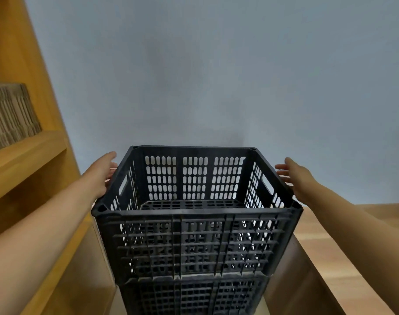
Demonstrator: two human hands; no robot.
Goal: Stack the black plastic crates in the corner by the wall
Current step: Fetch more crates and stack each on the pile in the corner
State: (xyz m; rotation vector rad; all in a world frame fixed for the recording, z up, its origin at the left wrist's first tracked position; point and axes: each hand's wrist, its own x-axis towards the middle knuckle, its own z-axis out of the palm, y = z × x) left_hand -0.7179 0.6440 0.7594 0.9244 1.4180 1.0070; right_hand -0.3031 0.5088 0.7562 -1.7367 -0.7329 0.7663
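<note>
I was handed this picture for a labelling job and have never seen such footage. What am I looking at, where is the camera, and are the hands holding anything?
There is no machine here: a person works with bare hands, and the one picture comes from a wide-angle camera worn on the head, looking forward and down along the arms.

In the middle stands a top crate of black plastic lattice, empty inside, sitting on a lower crate of the same kind. Behind them is a grey-blue wall.

The left hand is at the top crate's left side, fingers straight; whether it touches the rim is hard to tell. The right hand is open beside the right side. Neither hand grips anything.

At the left is a wooden shelf with a stack of cardboard on it.
</note>
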